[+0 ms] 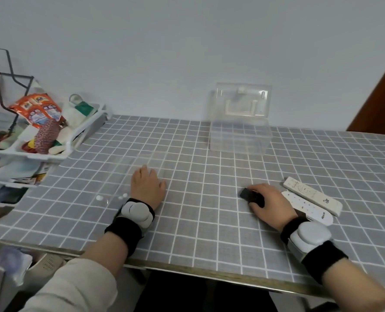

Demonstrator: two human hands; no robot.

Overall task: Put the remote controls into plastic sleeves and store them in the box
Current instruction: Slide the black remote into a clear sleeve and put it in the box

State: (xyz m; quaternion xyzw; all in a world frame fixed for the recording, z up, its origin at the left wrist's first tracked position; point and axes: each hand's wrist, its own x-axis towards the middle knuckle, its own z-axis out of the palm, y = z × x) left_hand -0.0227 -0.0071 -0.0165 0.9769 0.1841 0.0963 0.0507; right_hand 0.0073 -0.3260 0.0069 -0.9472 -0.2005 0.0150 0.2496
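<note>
Pinning thin transparent plastic sleeve (119,176) under flat, relaxed left hand (147,184), probably steadying it for loading; leaving clear rectangular plastic box (240,136) open behind; gripping small black remote control (249,194) in curled right hand (270,199), beside two long white remote controls (311,195).

A grey checked tablecloth (198,221) fills my view. At its left edge, white stacked trays (51,156) hold clutter, an orange packet (37,109) uppermost, beside a black wire rack (13,75).
</note>
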